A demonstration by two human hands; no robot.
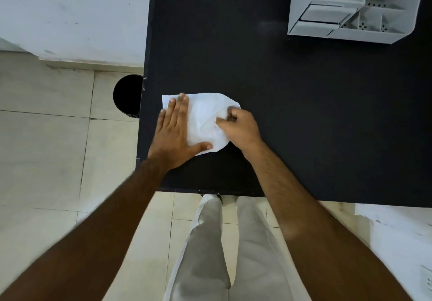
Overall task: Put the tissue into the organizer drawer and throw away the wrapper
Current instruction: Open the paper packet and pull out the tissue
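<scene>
A white tissue (205, 111) lies spread on the black table (292, 113) near its front left corner. My left hand (175, 134) rests flat on the tissue's left side, fingers stretched out. My right hand (238, 127) is at the tissue's right edge, its fingers curled and pinching a fold of the tissue. The white organizer (350, 13) with its drawer and open compartments stands at the table's far right. I see no wrapper.
A round black bin (127, 96) stands on the tiled floor just left of the table. A white wall runs behind it. My legs in light trousers are below the table's front edge.
</scene>
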